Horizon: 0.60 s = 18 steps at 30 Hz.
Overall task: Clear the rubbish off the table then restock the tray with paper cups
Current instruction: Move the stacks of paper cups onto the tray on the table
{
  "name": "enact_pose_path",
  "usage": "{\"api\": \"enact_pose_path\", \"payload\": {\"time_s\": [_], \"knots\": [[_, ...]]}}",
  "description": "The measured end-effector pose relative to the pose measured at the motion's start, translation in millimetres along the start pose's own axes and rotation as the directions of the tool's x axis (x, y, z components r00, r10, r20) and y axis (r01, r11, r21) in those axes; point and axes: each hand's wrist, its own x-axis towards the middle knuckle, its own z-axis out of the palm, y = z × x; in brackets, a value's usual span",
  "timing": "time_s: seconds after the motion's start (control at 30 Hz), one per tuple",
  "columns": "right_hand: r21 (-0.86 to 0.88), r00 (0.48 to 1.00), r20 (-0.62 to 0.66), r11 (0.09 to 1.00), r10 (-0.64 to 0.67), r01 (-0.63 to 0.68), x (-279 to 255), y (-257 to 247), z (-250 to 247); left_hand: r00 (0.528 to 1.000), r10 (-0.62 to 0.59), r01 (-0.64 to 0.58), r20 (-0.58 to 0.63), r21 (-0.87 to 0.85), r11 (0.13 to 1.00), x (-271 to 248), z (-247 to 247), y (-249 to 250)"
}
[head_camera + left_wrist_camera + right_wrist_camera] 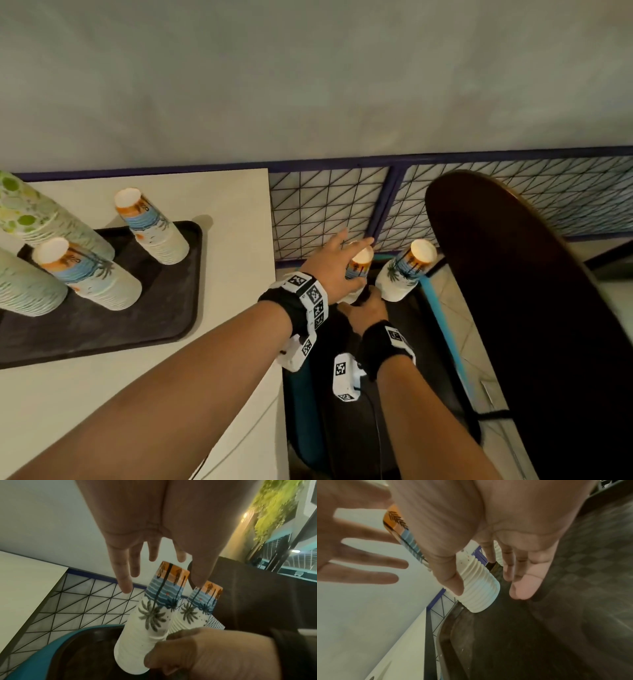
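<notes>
The light is dim and warm indoors; the pale wall [308, 68] and the surface [222, 192] take a soft, even glow, while the dark seat [534, 308] on the right sinks into shadow with little detail. In the left wrist view a small lamp [245, 514] glares yellow beside blurred greenery [274, 507]. Both wrist views bend straight lines toward their edges, and the spread left hand [351, 547] looms soft and out of focus in the right wrist view.

The paper cup stacks [154, 229] looked matt, their nested rims ribbed; the black tray [178, 308] was dull plastic, and the table [222, 192] a smooth pale laminate.
</notes>
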Motion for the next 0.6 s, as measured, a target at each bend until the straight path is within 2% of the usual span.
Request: {"api": "enact_pose_path", "payload": {"time_s": [0.1,0.27,0.5,0.6], "knots": [[-0.058,0.999,0.002,0.998,-0.038,0.038,-4,-1,0,1.0,0.022,-0.022,-0.019,-0.008,1.0,8,13,2],[-0.068,0.998,0.003,0.996,-0.066,0.066,-8,-5,-6,0.979,-0.054,0.031,-0.197,-0.116,0.993,7,24,3],[-0.103,0.993,0.027,0.988,-0.113,0.115,-26,-11,3,0.972,-0.088,0.027,-0.216,-0.27,0.962,-13,24,-12],[-0.068,0.984,0.036,0.982,-0.175,0.177,-38,-10,2,0.967,-0.165,0.071,-0.194,-0.415,0.907,-27,26,-23]]}}
